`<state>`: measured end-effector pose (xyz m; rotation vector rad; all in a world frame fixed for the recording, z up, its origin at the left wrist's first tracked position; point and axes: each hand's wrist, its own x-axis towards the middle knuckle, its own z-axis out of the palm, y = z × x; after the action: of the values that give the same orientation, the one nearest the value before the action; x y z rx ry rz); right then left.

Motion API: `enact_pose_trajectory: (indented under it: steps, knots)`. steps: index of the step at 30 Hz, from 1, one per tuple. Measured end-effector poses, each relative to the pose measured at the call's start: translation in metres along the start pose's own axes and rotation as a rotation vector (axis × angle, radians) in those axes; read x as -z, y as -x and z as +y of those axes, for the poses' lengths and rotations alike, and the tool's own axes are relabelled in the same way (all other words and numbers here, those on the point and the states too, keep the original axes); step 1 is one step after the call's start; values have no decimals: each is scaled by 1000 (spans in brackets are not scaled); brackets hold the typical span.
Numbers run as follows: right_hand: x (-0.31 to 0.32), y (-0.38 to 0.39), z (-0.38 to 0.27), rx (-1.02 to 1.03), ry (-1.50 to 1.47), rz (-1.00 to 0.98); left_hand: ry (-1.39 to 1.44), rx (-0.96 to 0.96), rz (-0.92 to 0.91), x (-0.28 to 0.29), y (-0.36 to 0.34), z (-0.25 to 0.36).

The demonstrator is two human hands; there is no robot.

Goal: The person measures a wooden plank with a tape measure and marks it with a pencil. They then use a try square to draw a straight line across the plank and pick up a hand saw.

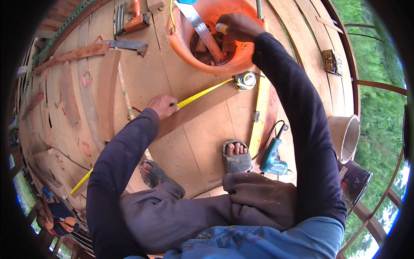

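Note:
My left hand (163, 106) is closed at the drawn-out end of a yellow tape measure (245, 80), pressing the blade against a grooved wooden board (198, 108). The tape's case rests at the board's far right end, and its blade runs along the board's far edge. Over an orange bucket (181, 47) my right hand (241, 26) is closed around a small thing with a yellow and white end (221, 28); its kind does not show. Inside the bucket stands a handsaw (199, 31) with a blue handle, among wood scraps.
A teal power drill (274, 157) and a yellow spirit level (260, 108) lie right of my foot. An orange nail gun (134, 20) lies far left. Nearby are a machete (125, 44) and loose boards (110, 93). Beyond the drill stands a pale bucket (345, 137).

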<state>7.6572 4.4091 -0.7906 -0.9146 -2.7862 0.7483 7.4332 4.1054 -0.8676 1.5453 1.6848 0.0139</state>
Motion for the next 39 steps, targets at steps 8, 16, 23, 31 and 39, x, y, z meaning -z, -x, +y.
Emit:
enact_pose_trajectory:
  steps: [8,16,23,31,39]
  knots:
    - [-55,-58,41,-115,153,-364,78,-55,90,-9,6,-2]
    - [-75,-51,34,-309,-152,-329,117,-57,101,-6,10,0]
    - [-78,-44,39,-152,-13,-306,107,-52,79,-7,8,-5]
    - [-73,-42,35,-97,229,-291,94,-9,45,-5,9,-7]
    - [-13,-8,71,-117,172,266,51,-76,53,-11,-6,2]
